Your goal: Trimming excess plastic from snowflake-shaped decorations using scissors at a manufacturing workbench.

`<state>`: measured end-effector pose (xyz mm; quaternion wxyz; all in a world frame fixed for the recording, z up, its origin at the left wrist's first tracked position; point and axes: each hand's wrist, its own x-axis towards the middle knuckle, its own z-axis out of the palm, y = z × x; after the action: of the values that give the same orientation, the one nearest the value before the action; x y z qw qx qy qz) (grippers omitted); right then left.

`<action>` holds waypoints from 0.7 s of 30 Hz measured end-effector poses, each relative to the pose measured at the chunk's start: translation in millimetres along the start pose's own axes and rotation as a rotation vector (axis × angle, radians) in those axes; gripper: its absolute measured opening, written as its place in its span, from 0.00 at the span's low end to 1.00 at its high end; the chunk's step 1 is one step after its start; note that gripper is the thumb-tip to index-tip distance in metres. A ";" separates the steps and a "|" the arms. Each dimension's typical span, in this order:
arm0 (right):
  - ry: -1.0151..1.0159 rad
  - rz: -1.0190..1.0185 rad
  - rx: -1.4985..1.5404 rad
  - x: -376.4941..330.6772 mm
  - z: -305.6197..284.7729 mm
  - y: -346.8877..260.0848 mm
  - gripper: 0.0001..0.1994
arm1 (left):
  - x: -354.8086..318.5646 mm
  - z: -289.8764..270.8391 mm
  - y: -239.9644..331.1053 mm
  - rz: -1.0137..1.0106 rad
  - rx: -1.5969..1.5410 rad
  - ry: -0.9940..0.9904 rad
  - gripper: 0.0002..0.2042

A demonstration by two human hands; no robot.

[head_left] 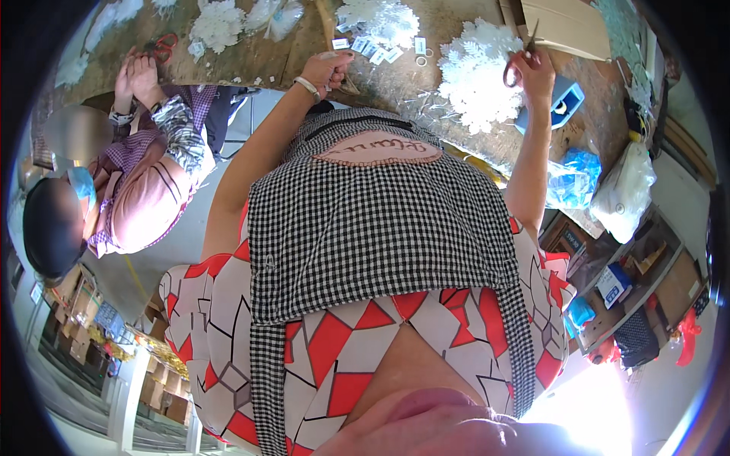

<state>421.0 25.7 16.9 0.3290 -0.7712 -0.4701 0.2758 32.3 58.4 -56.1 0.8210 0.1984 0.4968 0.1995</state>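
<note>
Checked black-and-white apron nearest us; our right hand grips red-handled scissors, blades toward the worktop's far edge, touching the white feathery snowflake ornament; left hand pinches something small we cannot make out.

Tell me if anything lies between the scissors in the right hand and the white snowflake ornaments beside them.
Nothing visible does. The right hand holds the red-handled scissors right at the edge of the white snowflake ornaments on the wooden table, blades over them.

Both arms outstretched, left hand curled, right hand fisted.
</note>
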 end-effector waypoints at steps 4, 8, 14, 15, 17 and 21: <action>0.278 -0.150 -0.494 -23.2 -13.6 27.8 0.15 | 24.0 22.1 -13.8 0.129 0.242 0.166 0.11; 0.109 0.012 0.007 -45.8 25.3 -1.8 0.16 | 54.4 24.4 -29.5 0.602 1.272 0.372 0.17; -0.021 -0.095 0.089 -52.6 88.4 -1.6 0.13 | 66.5 34.3 -25.1 0.355 1.567 0.366 0.20; 0.008 -0.165 0.053 -51.9 97.6 -1.0 0.13 | 64.8 27.5 -25.1 0.338 1.549 0.362 0.21; -0.075 -0.191 -0.039 -50.1 109.3 -13.0 0.17 | 53.9 27.9 -21.7 0.297 1.483 0.367 0.23; -0.157 -0.334 -0.374 -22.2 155.0 13.8 0.18 | 59.0 13.5 -35.7 0.447 1.245 0.455 0.22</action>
<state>305.6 39.3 -89.0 0.1839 -0.7064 -0.6580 0.1850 74.3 57.6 -112.4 0.3695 0.6826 0.6256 0.0785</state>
